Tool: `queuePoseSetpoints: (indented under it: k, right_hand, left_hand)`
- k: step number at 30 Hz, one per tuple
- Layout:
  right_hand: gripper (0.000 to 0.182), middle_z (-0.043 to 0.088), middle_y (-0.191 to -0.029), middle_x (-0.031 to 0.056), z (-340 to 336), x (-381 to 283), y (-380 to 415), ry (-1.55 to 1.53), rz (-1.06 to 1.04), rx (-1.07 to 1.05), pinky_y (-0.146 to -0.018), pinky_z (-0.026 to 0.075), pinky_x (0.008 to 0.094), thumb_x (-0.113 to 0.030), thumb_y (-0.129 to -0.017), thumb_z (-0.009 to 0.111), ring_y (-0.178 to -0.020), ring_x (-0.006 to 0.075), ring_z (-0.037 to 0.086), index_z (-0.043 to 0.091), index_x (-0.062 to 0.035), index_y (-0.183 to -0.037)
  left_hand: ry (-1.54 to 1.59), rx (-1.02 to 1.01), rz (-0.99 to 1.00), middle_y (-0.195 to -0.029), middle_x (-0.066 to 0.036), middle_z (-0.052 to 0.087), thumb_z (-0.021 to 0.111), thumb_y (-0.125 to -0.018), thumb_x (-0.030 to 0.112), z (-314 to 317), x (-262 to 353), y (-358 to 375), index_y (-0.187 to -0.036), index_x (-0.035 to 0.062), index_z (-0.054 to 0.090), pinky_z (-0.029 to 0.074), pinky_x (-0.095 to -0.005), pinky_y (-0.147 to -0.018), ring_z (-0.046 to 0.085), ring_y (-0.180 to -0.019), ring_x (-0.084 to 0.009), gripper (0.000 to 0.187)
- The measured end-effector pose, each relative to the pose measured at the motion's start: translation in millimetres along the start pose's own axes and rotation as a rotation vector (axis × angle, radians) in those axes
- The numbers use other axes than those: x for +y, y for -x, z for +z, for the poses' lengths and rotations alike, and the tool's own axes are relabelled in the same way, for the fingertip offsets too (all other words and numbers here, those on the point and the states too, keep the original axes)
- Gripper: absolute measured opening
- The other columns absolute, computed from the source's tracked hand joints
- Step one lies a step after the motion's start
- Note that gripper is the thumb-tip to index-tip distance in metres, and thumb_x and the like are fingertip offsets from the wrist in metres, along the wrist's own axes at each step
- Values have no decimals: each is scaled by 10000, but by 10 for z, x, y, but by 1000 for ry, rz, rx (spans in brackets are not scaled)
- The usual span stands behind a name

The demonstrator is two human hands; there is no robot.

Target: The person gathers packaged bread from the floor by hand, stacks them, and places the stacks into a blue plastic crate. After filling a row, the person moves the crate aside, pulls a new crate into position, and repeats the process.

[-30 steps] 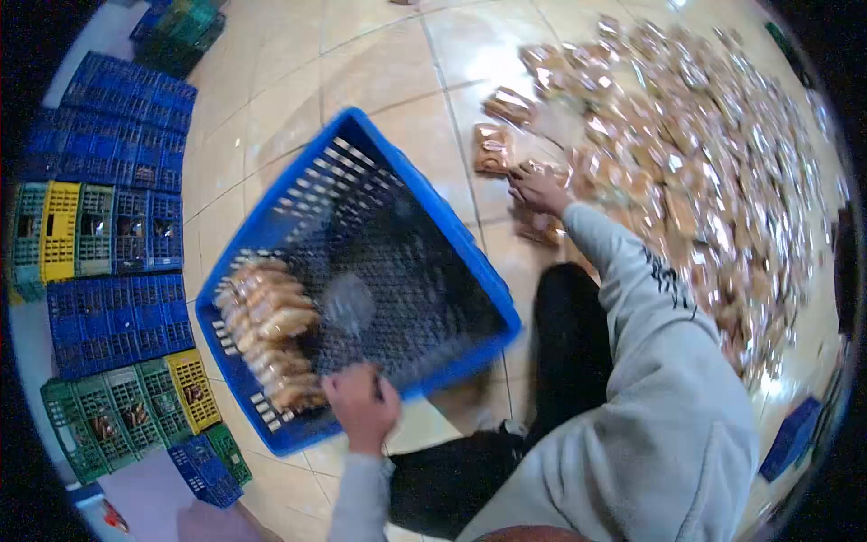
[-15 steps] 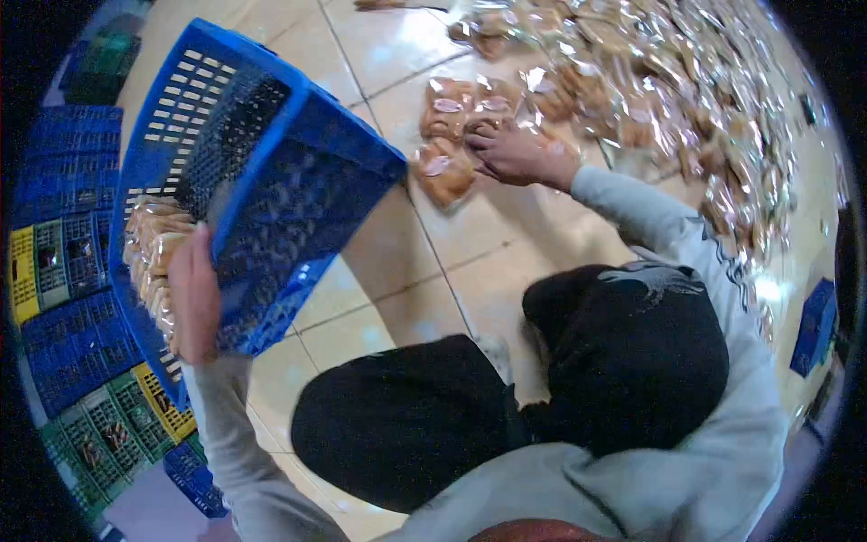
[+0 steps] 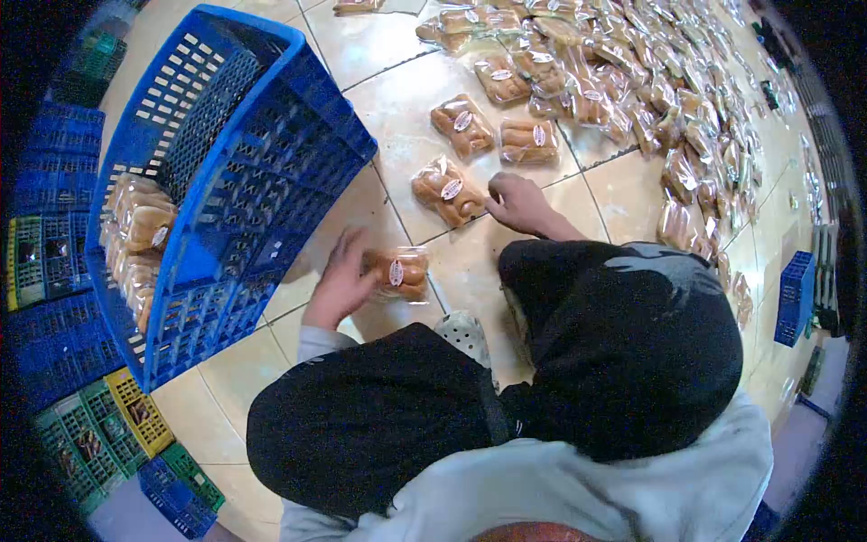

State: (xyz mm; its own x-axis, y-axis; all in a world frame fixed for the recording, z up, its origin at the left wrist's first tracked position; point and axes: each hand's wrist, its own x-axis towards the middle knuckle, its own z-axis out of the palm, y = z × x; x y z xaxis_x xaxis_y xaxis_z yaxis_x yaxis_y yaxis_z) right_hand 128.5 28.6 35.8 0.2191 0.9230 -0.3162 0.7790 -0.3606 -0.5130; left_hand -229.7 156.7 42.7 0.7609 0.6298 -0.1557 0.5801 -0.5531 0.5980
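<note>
My left hand (image 3: 345, 278) is low over the tiles, fingers apart, at the left end of a wrapped bread pack (image 3: 402, 274). Whether it touches the pack is hard to tell. My right hand (image 3: 521, 204) has its fingers curled at the right edge of another bread pack (image 3: 448, 190); what they grip, if anything, is hidden. Two more packs, one above (image 3: 463, 127) and one to the right (image 3: 529, 143), lie on the floor close by. A blue crate (image 3: 262, 199) stands tilted at the left, with wrapped bread (image 3: 140, 226) stacked inside.
A large spread of wrapped bread packs (image 3: 623, 81) covers the floor at the upper right. Blue, yellow and green crates (image 3: 63, 348) line the far left. A small blue crate (image 3: 796, 298) stands at the right. My knees and a shoe (image 3: 463, 336) are below the packs.
My left hand has left the crate and moved right to a pack on the floor. My right hand has come down and nearer. Packs that were together now lie apart.
</note>
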Motion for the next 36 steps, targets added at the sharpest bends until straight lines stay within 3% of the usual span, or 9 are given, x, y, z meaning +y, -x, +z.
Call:
queuePoseSetpoints:
  k: [4,7,12,18,21,26,30,33,36]
  right_hand:
    - [532,433,-1452,173,-3,345,-301,231,-154,501,-1012,402,558,-360,-826,637,-1299,413,441,529,-130,-1293]
    - [740,416,-1482,165,-215,636,-549,646,-16,409,-1014,391,616,-445,-780,667,-1313,402,447,451,-190,-1440]
    - [589,566,-1242,133,-457,345,-408,582,190,28,-888,448,604,-486,-826,635,-1138,375,569,520,-132,-1283]
    - [479,571,-1239,195,-92,-459,24,-132,-212,-132,-887,494,466,-341,-870,666,-1077,368,597,556,-75,-1253]
    - [646,537,-1320,198,293,-864,135,-369,-799,87,-931,489,463,-264,-865,709,-1126,384,573,429,-92,-1420]
    - [479,584,-1169,126,567,-1129,135,-143,-963,219,-803,532,420,-157,-785,683,-985,341,615,557,-97,-1244]
    - [346,596,-1152,86,651,-1105,134,-41,-1047,218,-754,525,391,-153,-790,616,-996,297,626,578,-103,-1130]
    - [256,603,-1059,71,846,-1108,76,-57,-1201,451,-656,487,387,-195,-744,634,-907,260,625,593,-118,-985]
    - [353,574,-1271,107,1065,-973,40,-134,-1204,400,-821,451,461,-259,-780,649,-1202,285,560,582,-121,-1099]
  left_hand:
    - [-391,-157,-54,-1505,-163,383,811,-697,281,281,34,95,-1467,130,384,229,-614,-1147,299,-1424,-393,893]
    - [-464,-270,33,-1500,-160,398,859,-630,328,283,11,-21,-1454,145,402,200,-632,-1142,321,-1413,-404,960]
    - [-453,-417,-153,-1351,-150,517,844,-646,301,218,180,-259,-1378,125,454,389,-618,-1004,525,-1201,-407,849]
    - [446,-68,-298,-1123,-97,671,883,-645,302,549,-318,-296,-1278,22,523,525,-368,-889,658,-1024,-284,781]
    - [720,126,-632,-1125,-75,673,878,-673,277,486,272,-300,-1232,-24,546,512,-327,-908,647,-1049,-218,716]
    - [1100,51,-732,-968,-4,667,631,-896,482,711,284,29,-1206,181,584,456,-297,-617,624,-813,-110,436]
    - [1494,-18,-940,-971,-46,662,641,-883,316,781,282,182,-1268,118,544,486,-321,-654,639,-824,-162,444]
    - [461,33,15,-1069,-201,630,675,-761,7,524,505,426,-1413,18,373,516,-384,-862,643,-973,-315,718]
    - [445,-68,15,-1323,-188,511,699,-764,24,767,192,544,-1429,33,349,433,-401,-1037,525,-1232,-279,752]
